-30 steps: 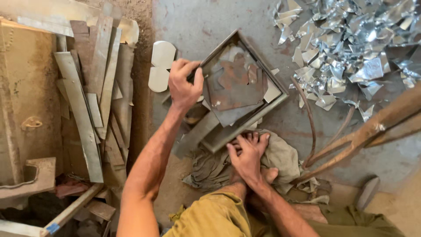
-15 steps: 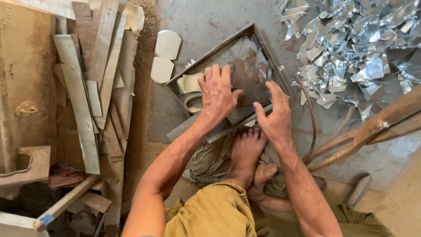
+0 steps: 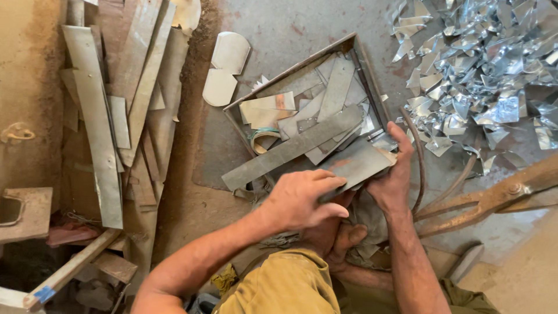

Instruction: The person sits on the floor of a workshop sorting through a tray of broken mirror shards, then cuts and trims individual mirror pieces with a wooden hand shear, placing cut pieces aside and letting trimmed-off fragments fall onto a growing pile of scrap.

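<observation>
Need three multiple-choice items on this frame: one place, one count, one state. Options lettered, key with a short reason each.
1. Where does the pile of shiny scrap lie?
A. upper right of the floor
B. inside the tray
C. on the person's lap

2. How many pale rounded cut-outs lie on the floor just left of the tray?
A. none
B. two
C. five

3. What does the left hand do?
A. hangs free
B. grips shears
C. holds the flat metal sheet together with the right hand

Key: A, the scrap fills the top right corner; B, two lie side by side; C, both hands grip the sheet's edges.
</observation>
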